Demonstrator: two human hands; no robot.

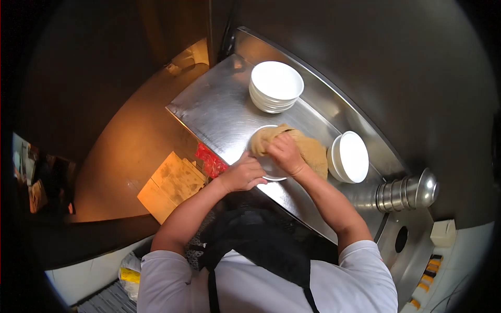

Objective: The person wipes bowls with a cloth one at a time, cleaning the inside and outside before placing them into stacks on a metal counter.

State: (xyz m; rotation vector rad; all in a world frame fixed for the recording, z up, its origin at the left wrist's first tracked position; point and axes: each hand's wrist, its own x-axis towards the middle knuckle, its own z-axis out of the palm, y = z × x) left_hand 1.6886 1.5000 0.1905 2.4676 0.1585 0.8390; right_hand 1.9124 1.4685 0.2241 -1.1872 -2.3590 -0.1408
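Observation:
A white bowl [270,170] sits near the front edge of the steel counter, partly covered by a tan cloth [313,154]. My left hand [243,173] grips the bowl's near-left rim, thumb and fingers on either side of it. Bunched cloth is in my right hand [285,152], which presses it at the bowl's far side and inside. The cloth's loose end trails to the right over the counter. Behind the bowl stands a stack of white bowls [276,86]. More white bowls [350,157] lie tipped on their side to the right of the cloth.
The steel counter [209,99] has a raised back edge. Nested metal bowls [409,192] lie at its right end, near a round hole [401,239]. Flattened cardboard [172,185] and a red plastic bag [210,160] are below the counter's left edge.

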